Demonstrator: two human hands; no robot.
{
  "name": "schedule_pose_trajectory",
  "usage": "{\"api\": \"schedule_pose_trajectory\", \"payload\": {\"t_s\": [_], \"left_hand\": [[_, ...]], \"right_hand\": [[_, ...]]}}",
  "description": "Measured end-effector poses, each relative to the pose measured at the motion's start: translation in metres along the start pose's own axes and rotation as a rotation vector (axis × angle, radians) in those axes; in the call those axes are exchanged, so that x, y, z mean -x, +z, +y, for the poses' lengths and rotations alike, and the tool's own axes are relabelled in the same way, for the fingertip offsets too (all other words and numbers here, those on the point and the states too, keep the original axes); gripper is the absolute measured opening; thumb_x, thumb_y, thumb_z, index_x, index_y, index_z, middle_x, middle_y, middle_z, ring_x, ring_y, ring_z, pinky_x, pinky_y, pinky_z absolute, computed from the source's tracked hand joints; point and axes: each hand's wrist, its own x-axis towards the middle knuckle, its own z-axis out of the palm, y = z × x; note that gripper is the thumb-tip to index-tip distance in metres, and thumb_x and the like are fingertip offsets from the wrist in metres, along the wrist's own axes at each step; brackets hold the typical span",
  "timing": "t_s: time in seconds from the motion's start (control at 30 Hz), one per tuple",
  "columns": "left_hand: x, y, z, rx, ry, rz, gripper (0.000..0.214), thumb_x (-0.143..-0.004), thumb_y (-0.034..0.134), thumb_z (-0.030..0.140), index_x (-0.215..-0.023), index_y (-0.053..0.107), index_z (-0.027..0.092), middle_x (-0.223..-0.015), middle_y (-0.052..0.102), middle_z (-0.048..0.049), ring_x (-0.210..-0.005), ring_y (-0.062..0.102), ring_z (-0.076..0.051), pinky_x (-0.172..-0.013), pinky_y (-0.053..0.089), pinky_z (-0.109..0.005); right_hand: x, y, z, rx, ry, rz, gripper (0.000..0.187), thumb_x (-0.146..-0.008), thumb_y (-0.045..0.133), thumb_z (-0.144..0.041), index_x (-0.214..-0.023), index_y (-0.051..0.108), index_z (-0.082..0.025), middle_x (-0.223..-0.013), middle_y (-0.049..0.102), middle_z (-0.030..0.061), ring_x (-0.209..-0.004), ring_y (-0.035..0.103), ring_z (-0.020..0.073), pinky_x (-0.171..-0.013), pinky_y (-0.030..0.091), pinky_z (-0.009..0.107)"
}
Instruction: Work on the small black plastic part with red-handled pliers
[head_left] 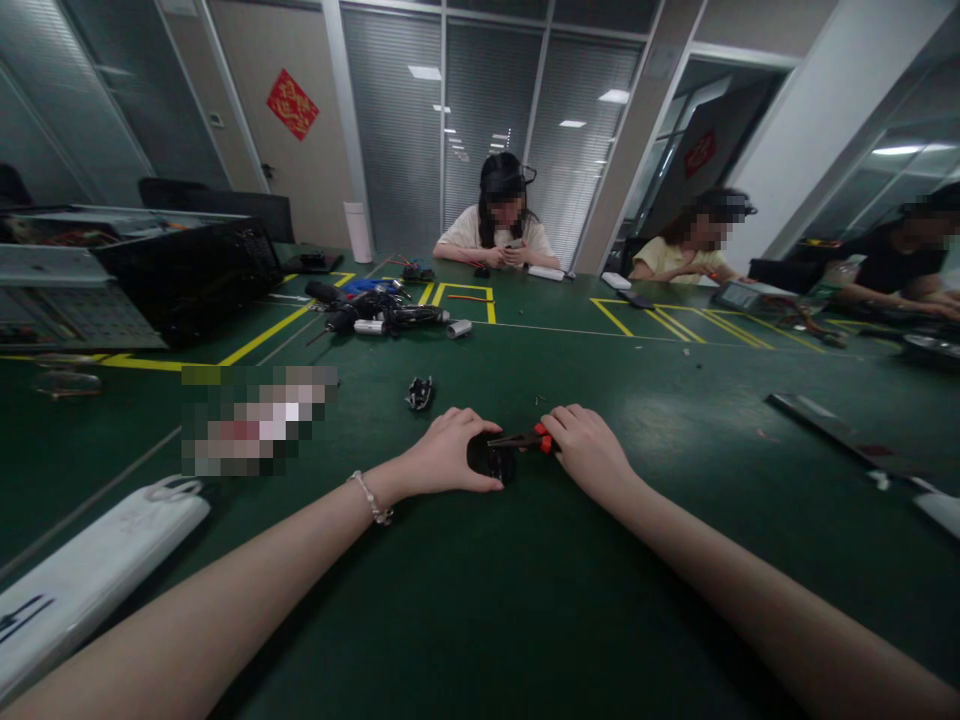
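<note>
My left hand [444, 452] is closed around a small black rounded part [480, 456], thumb and fingers gripping its left side on the green table. What kind of part it is I cannot make out. In my right hand [592, 450] is a pair of long-nose pliers [521, 440] with red on the handles. Its jaws point left and reach over the black part; whether they touch it I cannot tell. Beyond my left hand lies a small black-and-silver piece [420, 393]. Tiny metal bits [540, 400] lie just past the pliers.
A white power strip [112, 565] lies at the left. Behind it stand an open computer case [187, 280] and a heap of tools and cables [382, 310]. A dark flat bar [825, 435] is at the right. Several people [495, 225] sit across the table.
</note>
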Motion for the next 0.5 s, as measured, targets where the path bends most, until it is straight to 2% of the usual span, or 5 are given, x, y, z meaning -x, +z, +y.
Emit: {"api": "schedule_pose_trajectory", "payload": {"t_s": [0.5], "left_hand": [[0.0002, -0.0029, 0.0029, 0.077, -0.002, -0.033, 0.065, -0.06, 0.065, 0.052, -0.115, 0.045, 0.024, -0.103, 0.046, -0.0051, -0.091, 0.049, -0.023, -0.077, 0.041, -0.034]], "right_hand": [[-0.0008, 0.0002, -0.0003, -0.014, -0.001, -0.008, 0.028, -0.068, 0.051, -0.007, -0.094, 0.055, -0.014, -0.091, 0.057, 0.0092, -0.086, 0.049, 0.0218, -0.072, 0.039, 0.034]]}}
